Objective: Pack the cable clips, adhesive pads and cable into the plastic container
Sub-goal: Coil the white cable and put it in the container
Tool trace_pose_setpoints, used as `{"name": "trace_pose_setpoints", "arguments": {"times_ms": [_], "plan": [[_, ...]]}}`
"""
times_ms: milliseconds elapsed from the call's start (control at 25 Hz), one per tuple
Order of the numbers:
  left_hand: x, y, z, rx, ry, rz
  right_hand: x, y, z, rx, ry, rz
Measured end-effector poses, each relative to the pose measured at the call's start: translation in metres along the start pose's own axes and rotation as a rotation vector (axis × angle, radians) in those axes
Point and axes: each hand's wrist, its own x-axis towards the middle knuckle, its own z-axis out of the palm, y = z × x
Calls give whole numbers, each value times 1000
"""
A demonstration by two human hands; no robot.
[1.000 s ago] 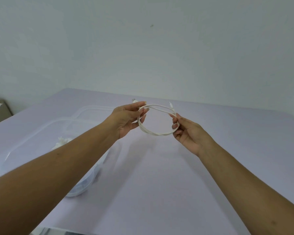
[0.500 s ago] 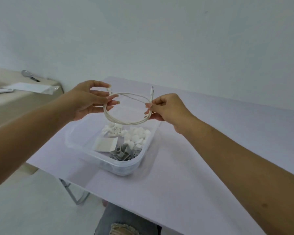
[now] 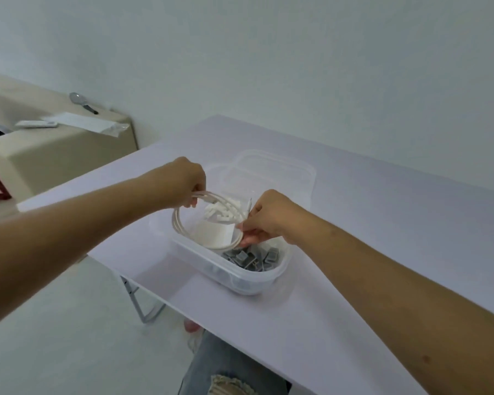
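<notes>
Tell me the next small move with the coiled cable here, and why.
Probably lower the coil the rest of the way and let go. Both the left hand and right hand hold the looped cable just over the open plastic container, which already holds white clips, grey clips and a pad sheet; the loop looks to fit inside the rim.

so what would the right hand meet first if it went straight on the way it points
Likely the grey cable clips in the plastic container, right below the right hand; depth is unclear.
</notes>
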Motion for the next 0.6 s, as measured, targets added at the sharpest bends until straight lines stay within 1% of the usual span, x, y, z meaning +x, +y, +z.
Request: {"name": "trace_pose_setpoints", "arguments": {"times_ms": [40, 120, 200, 320, 400, 480, 600], "plan": [[-1, 4, 6, 124, 5, 33, 0, 0, 2, -16, -7, 9], [-3, 9, 15, 264, -23, 38, 3, 1, 6, -75, 13, -7], [-6, 14, 20, 325, -48, 15, 5, 4, 10, -177, 62, -67], [-9, 14, 22, 339, -31, 17, 8, 7, 12, -417, 168, -201], [-7, 12, 18, 288, 25, 39, 7, 8, 6, -460, 183, -247], [2, 8, 9, 179, 110, 69, 8, 7, -8, -398, 199, -288], [32, 10, -10, -119, 248, 129, 19, 4, -39, -239, 342, -367]]}}
